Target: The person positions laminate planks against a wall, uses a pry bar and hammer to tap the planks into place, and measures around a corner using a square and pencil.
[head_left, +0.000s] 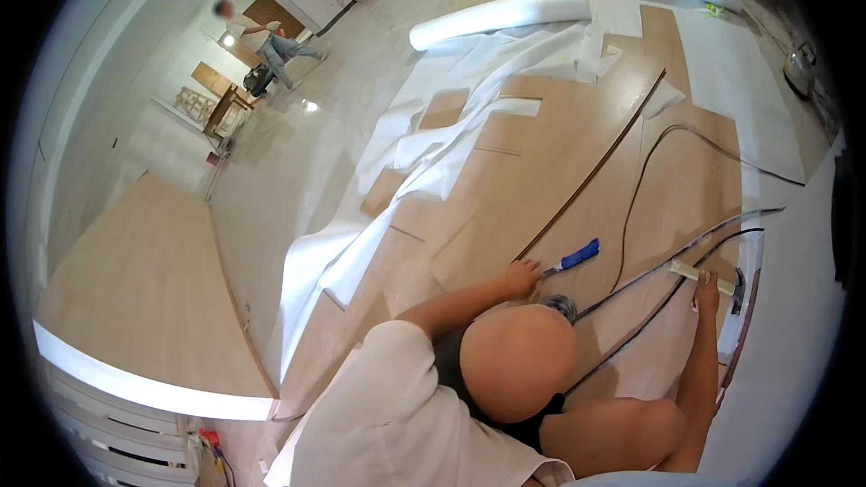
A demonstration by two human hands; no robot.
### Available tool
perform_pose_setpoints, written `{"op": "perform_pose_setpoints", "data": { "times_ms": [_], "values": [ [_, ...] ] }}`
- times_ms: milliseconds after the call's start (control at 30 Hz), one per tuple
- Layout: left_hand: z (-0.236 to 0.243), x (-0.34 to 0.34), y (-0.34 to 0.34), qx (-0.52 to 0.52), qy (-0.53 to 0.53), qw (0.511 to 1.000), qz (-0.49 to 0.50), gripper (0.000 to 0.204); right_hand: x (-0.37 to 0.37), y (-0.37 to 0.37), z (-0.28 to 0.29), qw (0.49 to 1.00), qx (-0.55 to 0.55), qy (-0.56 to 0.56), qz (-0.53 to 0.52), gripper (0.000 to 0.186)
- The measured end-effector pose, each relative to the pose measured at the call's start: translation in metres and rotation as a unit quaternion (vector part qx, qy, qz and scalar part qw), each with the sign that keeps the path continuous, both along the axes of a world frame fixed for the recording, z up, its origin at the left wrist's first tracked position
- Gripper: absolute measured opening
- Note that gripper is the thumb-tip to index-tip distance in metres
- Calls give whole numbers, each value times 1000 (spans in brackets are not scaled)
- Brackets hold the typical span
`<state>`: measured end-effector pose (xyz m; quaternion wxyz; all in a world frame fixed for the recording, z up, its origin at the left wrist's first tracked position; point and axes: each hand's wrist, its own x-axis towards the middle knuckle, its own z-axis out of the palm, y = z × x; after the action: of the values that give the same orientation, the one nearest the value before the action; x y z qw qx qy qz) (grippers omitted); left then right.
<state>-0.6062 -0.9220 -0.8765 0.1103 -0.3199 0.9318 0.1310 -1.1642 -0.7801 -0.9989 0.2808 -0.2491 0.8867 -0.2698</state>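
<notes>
My left hand [521,280] rests on the wood-look floor boards, its fingers stretched out by the end of a long dark gap [591,171]. Right beside its fingertips lies a blue-handled tool [577,255] with a short metal part toward the hand; whether they touch is unclear. At the right, my right hand [706,291] is closed around a hammer [681,269] with a pale handle, held near its dark head close to the wall-side edge of the flooring. Dark strips or cables [649,325] run across the boards between my knees and that hand.
White underlay [361,243] lies crumpled along the left edge of the boards, with a thick roll [505,16] at the far end. A large wooden panel [144,280] stands at the left. A person [266,41] walks in the back left. A thin black cable [636,189] curves over the boards.
</notes>
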Motion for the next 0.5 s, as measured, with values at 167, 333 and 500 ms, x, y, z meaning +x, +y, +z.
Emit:
{"op": "perform_pose_setpoints", "data": {
  "times_ms": [167,333,500],
  "values": [
    [-17,-42,-15,13,30,999,13,40,-43,20,-5,982,-8,181,-61,42],
    [-1,-6,-11,97,19,994,51,45,56,-4,61,980,-17,100,-170,29],
    [16,-75,-33,168,-36,983,62,52,-3,68,37,947,-178,118,-241,42]
  ]
}}
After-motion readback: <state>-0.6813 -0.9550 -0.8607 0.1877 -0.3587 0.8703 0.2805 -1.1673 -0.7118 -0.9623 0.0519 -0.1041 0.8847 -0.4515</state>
